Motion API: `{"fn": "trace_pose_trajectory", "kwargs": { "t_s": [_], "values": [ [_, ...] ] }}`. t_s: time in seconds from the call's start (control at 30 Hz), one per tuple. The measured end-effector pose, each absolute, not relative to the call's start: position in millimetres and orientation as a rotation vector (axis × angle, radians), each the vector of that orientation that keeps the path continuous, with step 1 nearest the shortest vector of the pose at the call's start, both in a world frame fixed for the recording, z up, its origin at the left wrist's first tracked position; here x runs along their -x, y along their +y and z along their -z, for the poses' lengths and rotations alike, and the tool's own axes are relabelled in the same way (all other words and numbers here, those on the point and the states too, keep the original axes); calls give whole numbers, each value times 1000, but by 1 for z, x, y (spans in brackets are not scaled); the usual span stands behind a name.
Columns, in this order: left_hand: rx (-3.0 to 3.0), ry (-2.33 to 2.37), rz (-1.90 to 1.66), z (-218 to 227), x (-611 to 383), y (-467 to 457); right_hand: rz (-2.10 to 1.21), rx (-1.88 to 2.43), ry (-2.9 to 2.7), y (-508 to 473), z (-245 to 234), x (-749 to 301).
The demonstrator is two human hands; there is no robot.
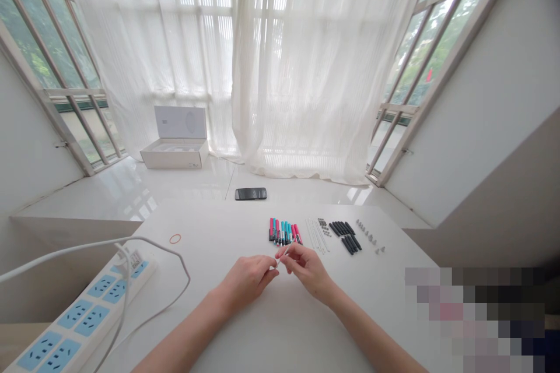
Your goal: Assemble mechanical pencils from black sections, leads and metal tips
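Observation:
My left hand [252, 275] and my right hand [307, 271] meet over the middle of the white table. Between their fingertips runs a thin pale rod [281, 259], pinched by both; it looks like a pen refill, though the fingers cover part of it. Just beyond them lies a row of pink and teal pen barrels [284, 232] with black ends. To their right are several thin pale rods [315, 236], small dark metal pieces [324, 224], black tubes [345, 235] in two groups, and a line of small greyish tips [370, 235].
A white power strip [87, 309] with blue sockets and grey cables lies at the left. An orange rubber band [175, 239] sits on the table [210, 233]. Behind are a black phone [251, 194] and an open white box [172, 157], before a white curtain [301, 87].

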State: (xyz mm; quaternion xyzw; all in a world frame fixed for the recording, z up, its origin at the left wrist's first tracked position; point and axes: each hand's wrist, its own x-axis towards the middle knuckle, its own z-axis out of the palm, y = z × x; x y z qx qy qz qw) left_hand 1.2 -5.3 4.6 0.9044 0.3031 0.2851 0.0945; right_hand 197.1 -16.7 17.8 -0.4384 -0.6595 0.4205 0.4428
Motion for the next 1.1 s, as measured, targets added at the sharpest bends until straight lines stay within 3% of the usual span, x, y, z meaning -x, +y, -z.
{"fn": "trace_pose_trajectory", "kwargs": {
  "t_s": [0.27,0.37,1.1],
  "values": [
    [-2602,858,-1145,-12,7,-1,-208,1724,-1665,11,-16,-267],
    [-2616,839,-1173,-10,7,0,-49,1938,-1695,15,-10,-281],
    [-2631,873,-1088,-5,2,0,41,2003,-1854,16,-7,-279]
  ]
}}
